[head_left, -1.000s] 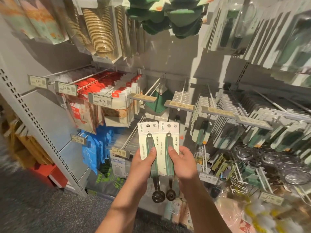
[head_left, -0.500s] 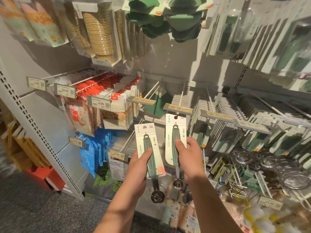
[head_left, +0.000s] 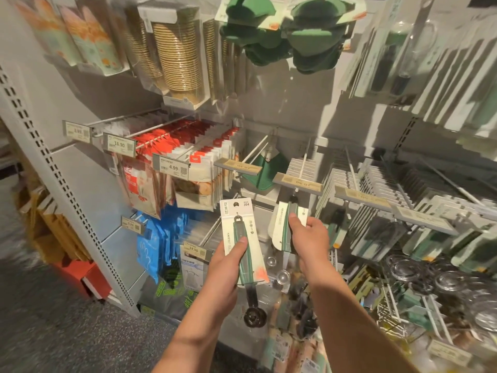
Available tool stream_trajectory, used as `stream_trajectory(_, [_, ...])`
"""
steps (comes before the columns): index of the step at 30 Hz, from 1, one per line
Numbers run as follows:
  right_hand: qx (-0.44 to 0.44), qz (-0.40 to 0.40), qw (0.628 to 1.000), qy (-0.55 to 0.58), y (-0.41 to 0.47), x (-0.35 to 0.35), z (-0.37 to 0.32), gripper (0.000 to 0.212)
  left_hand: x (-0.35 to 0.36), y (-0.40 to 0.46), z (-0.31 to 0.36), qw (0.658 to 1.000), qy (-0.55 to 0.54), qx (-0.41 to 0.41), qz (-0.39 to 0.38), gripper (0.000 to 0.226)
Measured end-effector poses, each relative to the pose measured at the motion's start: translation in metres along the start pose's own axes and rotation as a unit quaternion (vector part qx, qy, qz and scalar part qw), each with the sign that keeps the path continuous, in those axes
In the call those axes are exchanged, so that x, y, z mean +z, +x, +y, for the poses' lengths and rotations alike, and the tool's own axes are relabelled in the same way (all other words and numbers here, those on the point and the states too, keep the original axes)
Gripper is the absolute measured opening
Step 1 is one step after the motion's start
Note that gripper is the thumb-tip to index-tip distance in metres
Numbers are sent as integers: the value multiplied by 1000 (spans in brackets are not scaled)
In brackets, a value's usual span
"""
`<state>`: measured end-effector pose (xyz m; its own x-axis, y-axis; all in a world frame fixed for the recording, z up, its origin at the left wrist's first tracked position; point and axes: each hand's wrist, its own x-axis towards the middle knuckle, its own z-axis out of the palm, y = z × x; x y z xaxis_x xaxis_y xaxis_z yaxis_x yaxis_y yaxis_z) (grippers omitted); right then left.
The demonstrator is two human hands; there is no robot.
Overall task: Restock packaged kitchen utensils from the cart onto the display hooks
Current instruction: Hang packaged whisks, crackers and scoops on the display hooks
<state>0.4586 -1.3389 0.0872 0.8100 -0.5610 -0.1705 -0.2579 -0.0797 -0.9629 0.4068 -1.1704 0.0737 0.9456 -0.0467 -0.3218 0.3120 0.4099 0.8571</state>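
R hand (head_left: pixel 309 238) pinches a carded scoop pack (head_left: pixel 289 224), thumb on the front, fingers curled behind, and holds it up right under the hook (head_left: pixel 305 161) with the flipped-up price tag (head_left: pixel 297 181). Pack top sits just below the tag; whether the hang hole is on the hook tip I can't tell, the tag hides it and there's motion blur. The card looks bowed or tilted, not flat to camera.

L hand (head_left: pixel 228 262) grips a 2nd scoop pack (head_left: pixel 240 238), thumb across the green handle, card upright, metal scoop bowl (head_left: pixel 254 317) dangling below. It waits lower left, apart from the 1st pack.

Step in hand, my read: thread the R pack onto the hook. To do it well:
- square the card to the hook axis first, since a bowed card means the hole won't line up
- pinch higher up near the hole for more control; the grip now looks mid card
- bring the hole to the tip, below the tag, then slide straight back toward the cards (head_left: pixel 301 168) already hanging at the rear
- don't knock the tag or the neighbouring hook's tag (head_left: pixel 238 166)
- keep the L pack low and clear so the cards don't snag

Risk: the heavy scoop end swings and twists the card off the tip. Let go only once the card hangs free on the wire.

Task progress: early to mid I think, one pack going on, one in hand. Cart not in view.
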Motion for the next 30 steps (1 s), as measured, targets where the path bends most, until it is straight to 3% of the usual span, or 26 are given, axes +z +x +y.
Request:
stream_trajectory(4, [14, 9, 1000, -22, 13, 4, -9, 36, -2, 1, 2, 1000, -13, -1, 6, 29])
stream_trajectory(8, [27, -32, 993, -112, 10, 0, -3, 45, -4, -1, 2, 1000, 4, 5, 9, 27])
stream_trajectory(10, [53, -56, 989, -127, 10, -2, 13, 38, -5, -2, 2, 1000, 16, 7, 7, 24])
stream_trajectory(14, [76, -98, 987, -98, -9, -6, 30, 29, -8, -2, -1, 1000, 25, 1, 18, 26])
stream_trajectory(17, [63, -127, 988, -57, -28, -7, 29, 40, -7, -1, -4, 999, 28, -2, 26, 29])
stream_trajectory(21, [41, -168, 985, 18, -49, -2, 25, 25, -5, 0, -9, 999, 29, 7, 29, 25])
stream_trajectory(30, [25, -227, 971, 74, -81, -9, 39, 18, 1, -7, -21, 999, 35, 32, 20, 19])
